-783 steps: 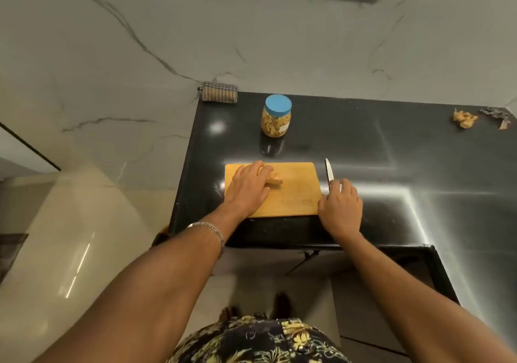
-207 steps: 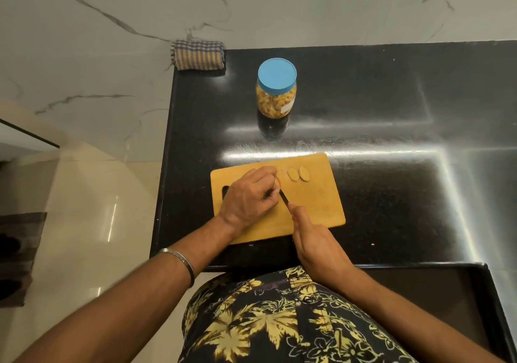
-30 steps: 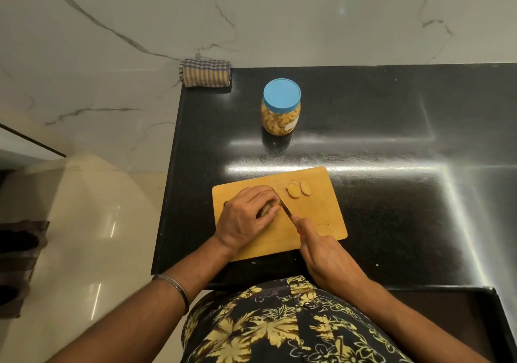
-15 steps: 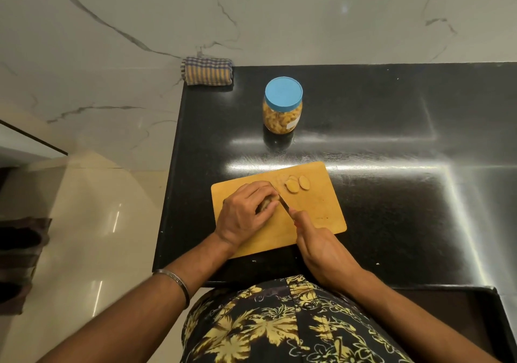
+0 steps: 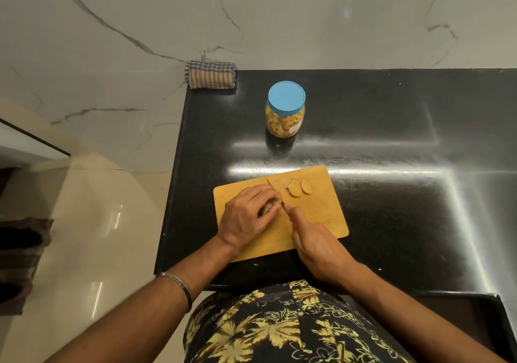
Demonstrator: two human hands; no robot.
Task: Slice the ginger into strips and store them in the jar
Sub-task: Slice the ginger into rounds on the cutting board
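Wooden board [image 5: 321, 211] sits near counter [image 5: 391, 194] front edge.

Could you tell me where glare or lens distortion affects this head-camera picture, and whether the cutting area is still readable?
Head view: bright glare streaks cross the black counter behind the cutting board; wide-angle bending curves the counter's edges; the board is evenly lit, with ginger slices clear, though the knife blade is thin and faint.

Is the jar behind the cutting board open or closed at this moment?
Closed. The jar stands upright on the black counter, and its blue lid sits on top, covering the mouth.
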